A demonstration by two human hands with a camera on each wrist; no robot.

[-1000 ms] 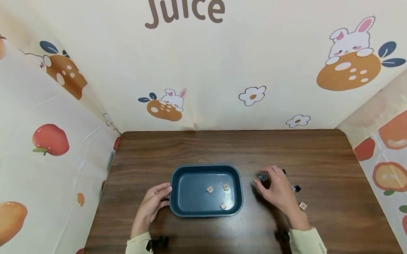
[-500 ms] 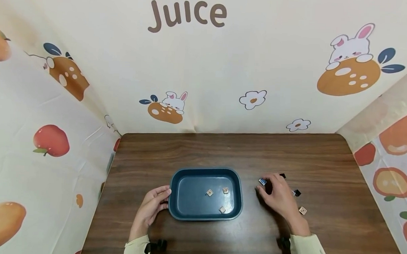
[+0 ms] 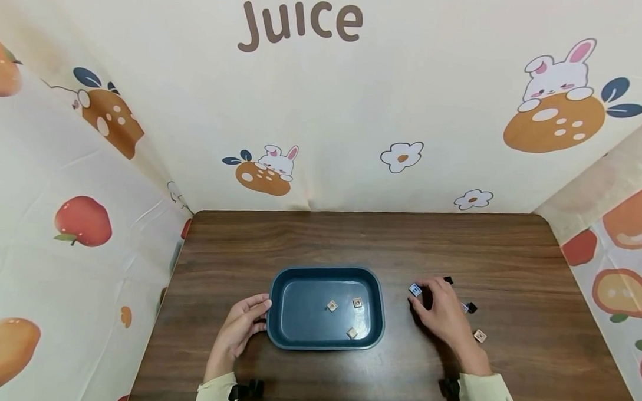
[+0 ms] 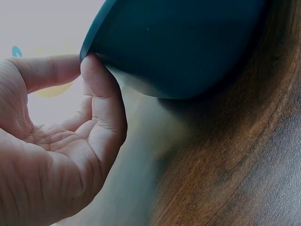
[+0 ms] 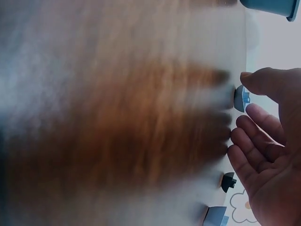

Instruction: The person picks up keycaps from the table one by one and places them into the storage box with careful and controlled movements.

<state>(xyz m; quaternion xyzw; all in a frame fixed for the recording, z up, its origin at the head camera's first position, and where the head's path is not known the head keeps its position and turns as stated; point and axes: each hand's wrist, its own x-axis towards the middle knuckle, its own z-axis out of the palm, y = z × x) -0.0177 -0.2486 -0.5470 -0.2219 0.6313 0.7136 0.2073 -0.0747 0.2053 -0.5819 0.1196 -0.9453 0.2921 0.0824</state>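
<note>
A dark blue-green tray lies on the table with 3 small beige square pieces in it. At its left end my left hand grips the rim between thumb and fingers; the left wrist view shows the thumb and a bent finger pinching the tray. Right of the tray, my right hand has its thumb and index finger on either side of a small blue square piece. In the right wrist view this blue piece looks like a keyboard switch or keycap with a stub on top, its base on the table.
Near the right hand lie a black piece, another black piece beside a partly hidden bluish one, and a beige piece. Patterned cloth walls the wooden table at the back and sides.
The blue piece has turned between the right fingertips and shows a lighter blue face. The left hand keeps its grip on the tray. The head view has shifted slightly.
</note>
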